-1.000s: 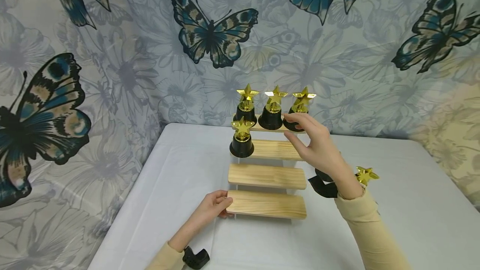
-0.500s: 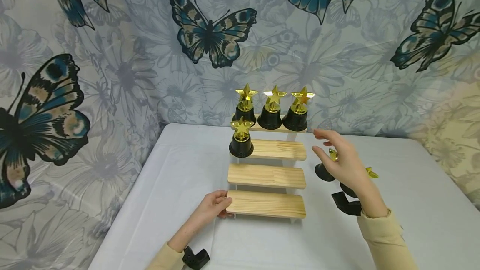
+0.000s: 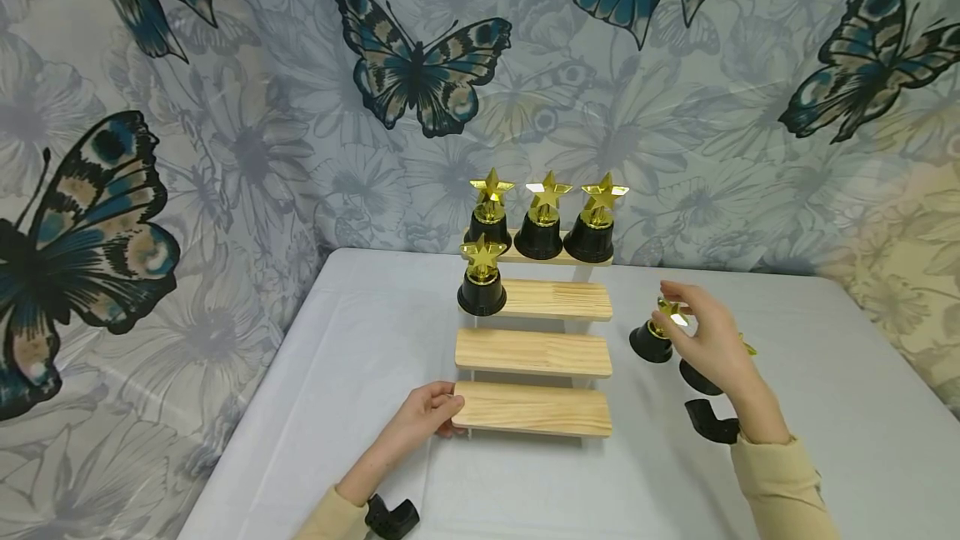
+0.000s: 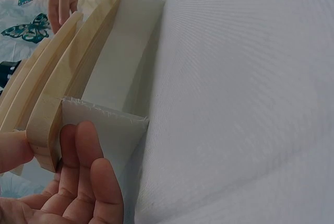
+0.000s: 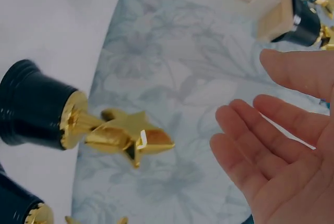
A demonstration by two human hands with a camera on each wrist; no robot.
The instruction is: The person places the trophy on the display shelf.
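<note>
A: Report the left hand

B: From where I stand, the left hand (image 3: 423, 411) grips the left end of the lowest wooden board (image 3: 534, 409) of a four-tier display stand (image 3: 534, 353). The thumb bears on the board; the fingers sit below, beside the translucent side support (image 4: 122, 130)

A: And the right hand?

B: The right hand (image 3: 708, 342) holds nothing. Thumb and fingers are apart, near the star of the nearest trophy (image 3: 650, 343), with a gap between hand and star. This unit, black base and gold star, stands upright on the white tablecloth (image 3: 360, 340), right of the stand

A: Locate the remaining units

B: A second loose trophy (image 3: 699, 378) stands just beside it, partly hidden by the right hand. Three top-tier trophies (image 3: 538, 236) stand in a row; one second-tier trophy (image 3: 482, 294) occupies the left end of its board. Butterfly-print fabric (image 3: 420, 73) hangs behind
</note>
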